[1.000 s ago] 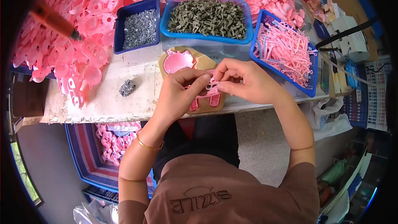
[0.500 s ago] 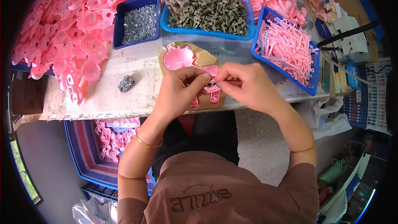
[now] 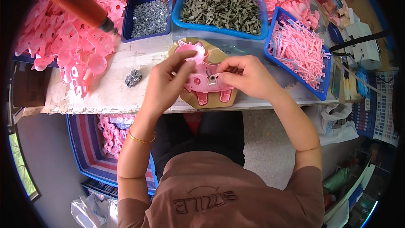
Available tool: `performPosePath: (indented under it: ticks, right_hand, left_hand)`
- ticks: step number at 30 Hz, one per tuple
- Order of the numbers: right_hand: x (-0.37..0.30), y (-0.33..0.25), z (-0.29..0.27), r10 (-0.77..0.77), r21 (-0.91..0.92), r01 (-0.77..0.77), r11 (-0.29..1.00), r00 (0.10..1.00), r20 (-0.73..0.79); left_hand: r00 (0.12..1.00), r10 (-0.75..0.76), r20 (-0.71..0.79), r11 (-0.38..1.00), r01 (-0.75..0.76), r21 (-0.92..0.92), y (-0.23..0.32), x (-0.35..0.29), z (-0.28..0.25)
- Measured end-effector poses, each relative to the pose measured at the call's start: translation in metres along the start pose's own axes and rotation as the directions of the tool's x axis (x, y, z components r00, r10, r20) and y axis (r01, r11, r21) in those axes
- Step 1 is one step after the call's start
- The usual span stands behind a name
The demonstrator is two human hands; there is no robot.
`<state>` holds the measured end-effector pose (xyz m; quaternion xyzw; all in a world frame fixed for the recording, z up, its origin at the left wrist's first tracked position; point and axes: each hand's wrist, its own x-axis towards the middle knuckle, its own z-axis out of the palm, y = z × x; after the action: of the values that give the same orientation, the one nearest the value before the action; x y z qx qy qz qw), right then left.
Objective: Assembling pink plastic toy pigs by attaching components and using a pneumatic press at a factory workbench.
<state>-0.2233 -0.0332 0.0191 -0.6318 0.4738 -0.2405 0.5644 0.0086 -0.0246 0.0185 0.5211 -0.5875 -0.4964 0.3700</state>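
A pink animal-shaped plastic shell (image 3: 202, 85) lies hollow side up in a tan holder (image 3: 192, 100) at the table's front edge. In its middle sits a small grey-green clip (image 3: 211, 78) with a round hole. My left hand (image 3: 166, 80) is over the shell's left side, its thumb and fingers apart with nothing between them. Beside the clip, my right hand (image 3: 249, 76) has thumb and forefinger pinched together at the shell's right part. What the pinch holds, if anything, is too small to make out.
A red power screwdriver (image 3: 80, 8) hangs at upper left, before heaped pink shells (image 3: 63, 38). Behind the holder stand a dark blue tray (image 3: 126, 33) of small metal parts and a blue tub (image 3: 219, 29) of clips. A blue basket (image 3: 295, 74) of pink strips stands right; a metal-parts cluster (image 3: 133, 78) lies left.
My left hand has drawn back leftward from the clip and its fingers have parted, uncovering the shell's middle. My right hand stays pinched there. The screwdriver shows lower and larger at upper left.
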Motion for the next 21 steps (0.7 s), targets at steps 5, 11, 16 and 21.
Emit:
performPosePath:
  ticks: [5,11,16,21]
  right_hand:
    - [0.005,-0.008,0.02,-0.233,-0.548,0.162,0.82,0.971,-0.061]
    - [0.014,-0.007,0.032,-0.287,-0.675,0.208,0.708,0.958,-0.006]
    - [0.015,-0.006,0.04,-0.288,-0.734,0.193,0.652,0.958,-0.004]
    - [0.016,-0.001,0.042,-0.342,-0.785,0.209,0.584,0.94,-0.005]
  left_hand:
    - [0.927,0.362,0.096,0.784,-0.359,0.506,-0.002,-0.009,-0.023]
    - [0.9,0.418,0.12,0.665,-0.394,0.634,-0.01,-0.022,0.004]
    - [0.88,0.472,0.054,0.562,-0.347,0.751,-0.022,-0.029,0.013]
    - [0.877,0.481,0.011,0.58,-0.327,0.746,-0.026,-0.033,0.017]
